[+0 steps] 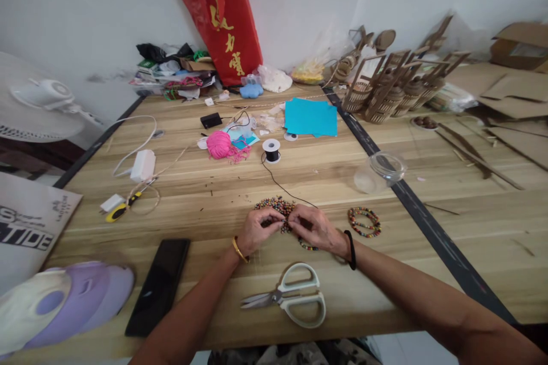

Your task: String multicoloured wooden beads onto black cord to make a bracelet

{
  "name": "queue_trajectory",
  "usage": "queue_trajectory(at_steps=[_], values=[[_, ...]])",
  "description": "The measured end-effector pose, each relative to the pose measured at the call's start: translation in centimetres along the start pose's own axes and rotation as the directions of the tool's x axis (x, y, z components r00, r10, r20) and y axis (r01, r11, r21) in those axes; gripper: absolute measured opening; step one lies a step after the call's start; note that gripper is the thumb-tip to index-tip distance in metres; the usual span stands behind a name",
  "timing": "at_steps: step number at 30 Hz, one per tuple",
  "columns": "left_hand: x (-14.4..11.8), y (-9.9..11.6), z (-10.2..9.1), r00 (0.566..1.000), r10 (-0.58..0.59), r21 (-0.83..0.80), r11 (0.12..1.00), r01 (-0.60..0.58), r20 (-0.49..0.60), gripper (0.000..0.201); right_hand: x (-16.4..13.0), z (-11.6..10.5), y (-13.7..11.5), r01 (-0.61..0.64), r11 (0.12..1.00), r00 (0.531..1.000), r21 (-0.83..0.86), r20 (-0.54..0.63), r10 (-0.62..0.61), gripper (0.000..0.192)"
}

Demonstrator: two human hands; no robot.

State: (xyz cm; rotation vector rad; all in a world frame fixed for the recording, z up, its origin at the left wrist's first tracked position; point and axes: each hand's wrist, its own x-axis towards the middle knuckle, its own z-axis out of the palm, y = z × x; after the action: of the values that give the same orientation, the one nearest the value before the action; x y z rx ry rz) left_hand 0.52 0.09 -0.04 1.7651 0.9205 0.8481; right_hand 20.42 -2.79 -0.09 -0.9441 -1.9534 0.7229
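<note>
My left hand and my right hand meet fingertip to fingertip over a pile of small multicoloured beads on the wooden table. Both pinch at a thin black cord that runs back to a small spool. A partly strung bead strand hangs below my right hand. The exact thing in my left fingers is too small to make out; it looks like a bead at the cord end.
White-handled scissors lie near the front edge, a black phone to their left. Finished bead bracelets and a clear jar sit to the right. Pink yarn, blue paper, a charger and a yellow cutter lie farther back.
</note>
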Motion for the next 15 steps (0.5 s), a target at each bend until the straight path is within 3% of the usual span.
queue_trajectory(at_steps=[15], values=[[-0.08,0.36,0.01,1.0,0.013,0.031,0.999,-0.014,0.008,0.008,-0.12,0.09,0.27,-0.003,1.0,1.0,0.004,0.003,0.003,0.015]])
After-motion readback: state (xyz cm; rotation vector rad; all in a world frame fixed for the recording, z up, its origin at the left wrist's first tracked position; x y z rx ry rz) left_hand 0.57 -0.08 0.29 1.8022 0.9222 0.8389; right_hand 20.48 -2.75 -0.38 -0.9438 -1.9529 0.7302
